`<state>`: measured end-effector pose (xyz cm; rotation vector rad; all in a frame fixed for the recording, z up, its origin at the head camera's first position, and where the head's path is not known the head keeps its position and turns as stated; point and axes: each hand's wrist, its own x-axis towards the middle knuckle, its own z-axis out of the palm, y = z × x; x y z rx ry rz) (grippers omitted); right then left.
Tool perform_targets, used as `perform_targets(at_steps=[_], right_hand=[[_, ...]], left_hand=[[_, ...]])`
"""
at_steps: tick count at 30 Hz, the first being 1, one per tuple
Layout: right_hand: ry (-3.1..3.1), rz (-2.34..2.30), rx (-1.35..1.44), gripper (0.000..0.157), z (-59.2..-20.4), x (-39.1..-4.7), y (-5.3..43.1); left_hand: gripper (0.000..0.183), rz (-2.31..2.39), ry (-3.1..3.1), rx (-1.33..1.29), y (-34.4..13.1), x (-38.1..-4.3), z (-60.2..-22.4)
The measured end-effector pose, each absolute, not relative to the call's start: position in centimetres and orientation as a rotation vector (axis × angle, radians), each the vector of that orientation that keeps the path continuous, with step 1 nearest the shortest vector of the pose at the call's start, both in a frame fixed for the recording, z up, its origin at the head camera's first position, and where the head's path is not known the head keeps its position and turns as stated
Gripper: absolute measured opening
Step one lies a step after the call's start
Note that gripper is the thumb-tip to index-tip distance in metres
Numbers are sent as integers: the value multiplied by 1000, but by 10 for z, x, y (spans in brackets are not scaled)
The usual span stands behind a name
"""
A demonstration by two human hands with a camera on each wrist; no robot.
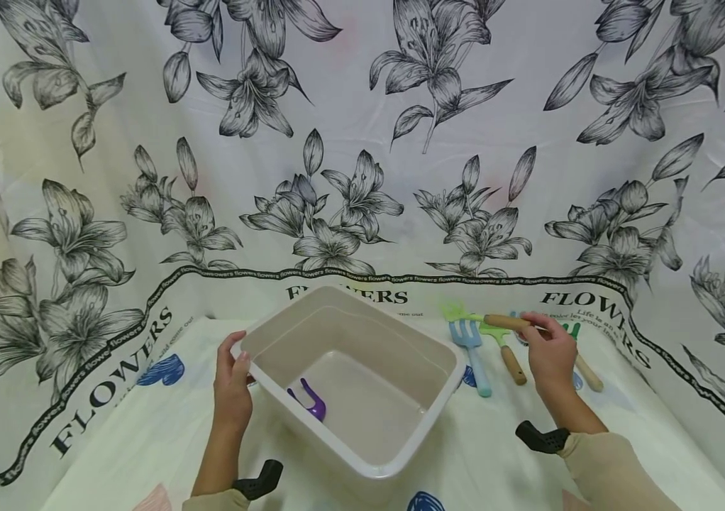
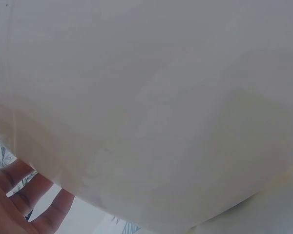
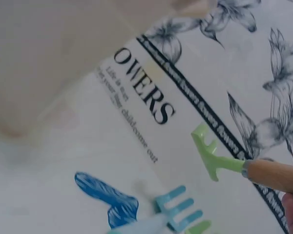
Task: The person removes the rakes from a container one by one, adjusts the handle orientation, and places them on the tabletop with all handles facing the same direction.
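Note:
In the head view my left hand (image 1: 233, 380) grips the left corner of a beige plastic basin (image 1: 394, 454), with its thumb at the rim. The basin is tilted towards me, and a purple forked piece (image 1: 318, 407) lies inside. Its pale outer wall (image 2: 146, 107) fills most of the left wrist view, beside the fingers (image 2: 52, 214). To the right of the basin, my right hand (image 1: 552, 353) holds a small green rake (image 3: 217, 158) by its wooden handle (image 1: 506, 322). The rake's toothed head points left, above the other tools.
Below the held rake lie a light blue hand fork (image 1: 474, 358) and a green tool with a wooden handle (image 1: 513, 365). Another wooden handle (image 1: 589, 372) extends beyond the right hand, its tool partly hidden. A flower-printed cloth (image 1: 337, 142) hangs behind.

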<state>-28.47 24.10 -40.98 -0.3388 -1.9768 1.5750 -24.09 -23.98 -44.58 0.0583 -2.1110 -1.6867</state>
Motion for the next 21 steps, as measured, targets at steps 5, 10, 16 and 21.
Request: perform_targets(at_steps=[5, 10, 16, 21], right_hand=[[-1948, 1570, -410, 26, -419, -281, 261], [-1948, 1535, -490, 26, -425, -275, 282], [-1920, 1523, -625, 26, -430, -269, 307], [-1948, 1430, -688, 29, -431, -261, 331]], left_hand=[[44, -1715, -2115, 58, -241, -243, -448], [44, -1697, -2128, 66, -242, -243, -447], [44, -1698, -2119, 60, -241, -241, -446], [43, -1683, -2122, 60, -241, -239, -446]])
